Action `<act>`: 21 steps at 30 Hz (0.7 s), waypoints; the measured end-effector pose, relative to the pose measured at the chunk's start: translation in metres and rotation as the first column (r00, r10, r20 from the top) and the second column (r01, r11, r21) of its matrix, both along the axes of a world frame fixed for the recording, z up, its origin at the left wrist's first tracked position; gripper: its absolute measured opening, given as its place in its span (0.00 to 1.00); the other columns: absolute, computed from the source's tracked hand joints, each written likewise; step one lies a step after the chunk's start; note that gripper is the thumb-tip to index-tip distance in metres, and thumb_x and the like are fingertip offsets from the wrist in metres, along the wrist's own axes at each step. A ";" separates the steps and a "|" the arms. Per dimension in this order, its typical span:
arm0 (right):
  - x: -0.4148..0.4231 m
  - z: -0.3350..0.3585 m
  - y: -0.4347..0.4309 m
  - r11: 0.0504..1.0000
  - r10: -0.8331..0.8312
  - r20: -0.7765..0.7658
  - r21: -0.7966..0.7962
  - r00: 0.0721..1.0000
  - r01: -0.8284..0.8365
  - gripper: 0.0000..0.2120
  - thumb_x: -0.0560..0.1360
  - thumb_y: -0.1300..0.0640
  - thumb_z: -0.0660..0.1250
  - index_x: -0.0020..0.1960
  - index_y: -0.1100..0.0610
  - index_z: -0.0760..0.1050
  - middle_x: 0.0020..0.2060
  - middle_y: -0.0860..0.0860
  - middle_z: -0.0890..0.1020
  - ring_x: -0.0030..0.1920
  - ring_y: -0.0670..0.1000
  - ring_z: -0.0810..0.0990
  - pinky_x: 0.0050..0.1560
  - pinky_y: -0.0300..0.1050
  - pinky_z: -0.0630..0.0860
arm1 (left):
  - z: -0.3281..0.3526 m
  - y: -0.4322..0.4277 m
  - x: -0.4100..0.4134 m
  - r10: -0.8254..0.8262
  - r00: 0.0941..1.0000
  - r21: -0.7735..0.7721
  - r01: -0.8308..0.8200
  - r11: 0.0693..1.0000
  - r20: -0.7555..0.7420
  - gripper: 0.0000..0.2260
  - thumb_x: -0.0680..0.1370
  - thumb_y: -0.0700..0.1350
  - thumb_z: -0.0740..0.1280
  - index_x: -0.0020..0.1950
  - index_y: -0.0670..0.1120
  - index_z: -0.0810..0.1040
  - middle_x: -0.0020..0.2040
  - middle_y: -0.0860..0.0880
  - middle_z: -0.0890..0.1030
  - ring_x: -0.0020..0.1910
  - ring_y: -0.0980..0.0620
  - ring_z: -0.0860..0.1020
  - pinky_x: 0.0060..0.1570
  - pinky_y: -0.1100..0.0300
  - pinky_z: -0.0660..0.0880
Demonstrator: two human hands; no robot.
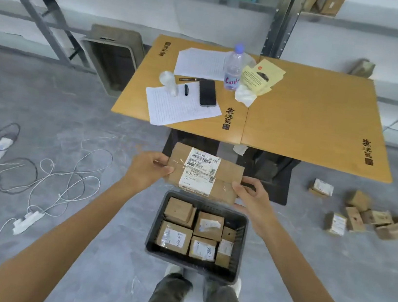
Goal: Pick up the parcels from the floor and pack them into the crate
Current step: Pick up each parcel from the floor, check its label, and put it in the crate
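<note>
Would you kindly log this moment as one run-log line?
left hand: grips parcel | right hand: grips parcel | parcel: held over crate | crate: part-filled with boxes | loose parcels: on floor

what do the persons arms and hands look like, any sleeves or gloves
Both arms are bare as far as the frame shows: no sleeves on the left arm or right arm. The left hand and right hand wear no gloves, and no watch, ring or wristband shows.

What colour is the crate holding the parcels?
The crate is dark grey, clearest in the head view.
</note>
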State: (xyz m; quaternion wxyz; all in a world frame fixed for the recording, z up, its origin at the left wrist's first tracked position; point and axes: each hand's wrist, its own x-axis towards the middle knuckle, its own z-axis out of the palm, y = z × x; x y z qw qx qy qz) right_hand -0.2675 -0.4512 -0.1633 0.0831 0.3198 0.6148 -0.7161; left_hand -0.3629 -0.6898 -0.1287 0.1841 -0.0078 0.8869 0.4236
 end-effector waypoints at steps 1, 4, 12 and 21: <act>0.002 -0.011 -0.004 1.000 -0.011 0.031 -0.003 0.999 0.011 0.16 0.75 0.58 0.69 0.61 0.56 0.69 0.53 0.54 0.81 0.49 0.47 0.81 0.43 0.44 0.81 | -0.013 -0.002 -0.002 -0.022 0.999 -0.003 0.022 1.000 0.035 0.03 0.73 0.38 0.71 0.45 0.44 0.81 0.39 0.50 0.80 0.39 0.56 0.77 0.37 0.74 0.70; 0.005 -0.055 -0.010 0.999 -0.023 0.114 -0.019 0.993 0.025 0.15 0.76 0.58 0.67 0.61 0.55 0.69 0.54 0.55 0.80 0.52 0.52 0.81 0.42 0.45 0.82 | -0.061 -0.002 -0.007 -0.051 0.990 -0.034 0.056 0.998 0.133 0.04 0.73 0.40 0.71 0.47 0.42 0.82 0.44 0.47 0.83 0.44 0.53 0.79 0.44 0.66 0.71; 0.008 -0.247 -0.008 0.993 -0.117 0.399 0.065 0.910 0.099 0.15 0.78 0.61 0.64 0.63 0.59 0.69 0.51 0.57 0.78 0.49 0.56 0.78 0.49 0.54 0.80 | -0.263 0.022 0.011 -0.039 0.910 0.029 0.030 0.999 0.414 0.13 0.78 0.41 0.63 0.62 0.45 0.74 0.55 0.50 0.80 0.44 0.54 0.76 0.42 0.64 0.70; -0.014 -0.524 -0.002 0.976 -0.204 0.538 0.176 0.818 0.127 0.08 0.80 0.60 0.61 0.58 0.53 0.68 0.36 0.54 0.75 0.32 0.49 0.72 0.34 0.42 0.71 | -0.542 0.024 0.051 0.055 0.736 -0.069 -0.011 0.998 0.675 0.18 0.79 0.36 0.55 0.69 0.44 0.69 0.66 0.45 0.74 0.58 0.48 0.76 0.56 0.57 0.73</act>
